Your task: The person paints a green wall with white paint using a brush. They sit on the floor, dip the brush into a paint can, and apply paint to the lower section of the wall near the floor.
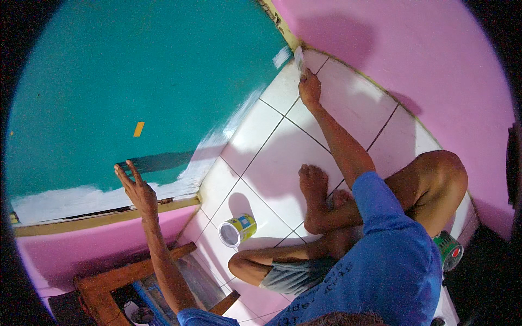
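A teal door or panel [134,73] fills the upper left, with white paint along its lower and left-hand edges near the frame. My right hand [310,87] grips a paintbrush [299,59], its whitened bristles at the corner where the yellowish frame meets the floor. Beside the bristles is a short white patch of paint [282,57] on the teal surface. Two fingertips of my left hand [138,191] rest against or close to the teal surface; the hand holds nothing visible. An open paint can [238,230] stands on the tiles, its contents hard to make out.
White floor tiles [281,155] lie around my crossed legs. A pink wall [440,73] rises at the right. At the lower left is a wooden piece of furniture [122,273]. A green can [448,250] is behind my side.
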Tool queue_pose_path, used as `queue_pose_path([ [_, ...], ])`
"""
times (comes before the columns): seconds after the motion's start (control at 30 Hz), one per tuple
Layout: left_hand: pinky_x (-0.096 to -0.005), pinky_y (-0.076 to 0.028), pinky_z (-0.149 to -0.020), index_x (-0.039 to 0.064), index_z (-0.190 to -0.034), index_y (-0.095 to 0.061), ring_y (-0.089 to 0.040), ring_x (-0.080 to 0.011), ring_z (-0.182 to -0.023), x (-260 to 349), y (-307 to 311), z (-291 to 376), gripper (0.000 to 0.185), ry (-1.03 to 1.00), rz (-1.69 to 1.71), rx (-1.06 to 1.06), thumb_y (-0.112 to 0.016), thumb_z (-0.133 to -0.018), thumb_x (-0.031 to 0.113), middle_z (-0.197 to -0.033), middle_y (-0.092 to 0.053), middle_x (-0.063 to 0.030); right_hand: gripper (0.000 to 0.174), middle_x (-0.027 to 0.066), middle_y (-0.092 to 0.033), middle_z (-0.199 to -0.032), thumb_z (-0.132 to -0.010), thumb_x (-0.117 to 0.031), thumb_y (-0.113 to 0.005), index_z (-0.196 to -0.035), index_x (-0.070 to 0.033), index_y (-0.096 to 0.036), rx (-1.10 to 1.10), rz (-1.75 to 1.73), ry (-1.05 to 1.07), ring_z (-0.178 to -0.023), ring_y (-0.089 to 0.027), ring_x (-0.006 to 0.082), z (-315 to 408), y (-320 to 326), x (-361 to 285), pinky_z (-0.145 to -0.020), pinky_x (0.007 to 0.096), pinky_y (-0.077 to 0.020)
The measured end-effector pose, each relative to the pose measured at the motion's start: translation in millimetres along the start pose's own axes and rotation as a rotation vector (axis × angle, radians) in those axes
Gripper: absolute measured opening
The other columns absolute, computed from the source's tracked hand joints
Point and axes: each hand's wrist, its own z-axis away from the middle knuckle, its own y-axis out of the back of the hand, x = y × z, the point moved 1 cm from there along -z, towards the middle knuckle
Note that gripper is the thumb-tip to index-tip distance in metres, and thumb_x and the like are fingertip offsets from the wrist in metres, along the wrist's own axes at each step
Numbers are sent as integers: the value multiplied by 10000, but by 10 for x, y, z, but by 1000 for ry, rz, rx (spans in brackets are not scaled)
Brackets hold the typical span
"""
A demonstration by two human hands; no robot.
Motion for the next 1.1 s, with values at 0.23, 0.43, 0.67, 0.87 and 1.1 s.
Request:
queue_pose_path([
  [0.23, -531, -357, -1087, 134, -1568, -217, -207, -473, -1452, 62, -14, -39, 894, 7, 35, -6, -487, -773, -172, -1609, -96, -253, 388, 282, -672, -973, -876, -144, -614, -1247, -32, -621, -264, -50, 57, -950, -657, 420, -201, -311, -41, -838, 496, -512],
  [0.43, -531, -306, -1132, 143, -1569, -203, -199, -490, -1446, 59, 27, -2, 928, 33, 17, -39, -510, -755, -179, -1593, -119, -279, 405, 276, -668, -1037, -891, -190, -599, -1281, -81, -621, -204, 31, 37, -960, -655, 422, -28, -36, -24, -876, 474, -512],
  [0.67, -536, -362, -1086, 133, -1569, -207, -203, -466, -1456, 103, -7, -136, 895, -4, 14, -3, -493, -778, -171, -1609, -91, -252, 407, 263, -672, -1024, -900, -189, -586, -1293, -82, -607, -196, 60, -14, -976, -650, 412, -350, -343, 64, -867, 467, -514],
  [0.87, -541, -265, -1160, 149, -1571, -195, -186, -495, -1448, 30, 8, 44, 944, 71, 5, -75, -513, -745, -180, -1590, -116, -292, 406, 263, -669, -1036, -890, -132, -586, -1287, -48, -603, -172, 65, 57, -971, -649, 413, 49, -162, 7, -877, 468, -506],
  [1.1, -534, -378, -1070, 120, -1565, -227, -210, -478, -1450, 58, 29, -7, 904, -15, 13, -5, -466, -753, -197, -1604, -102, -263, 319, 291, -658, -1027, -873, -88, -566, -1182, -42, -628, -189, 43, -23, -982, -633, 446, -208, -316, 54, -865, 498, -503],
])
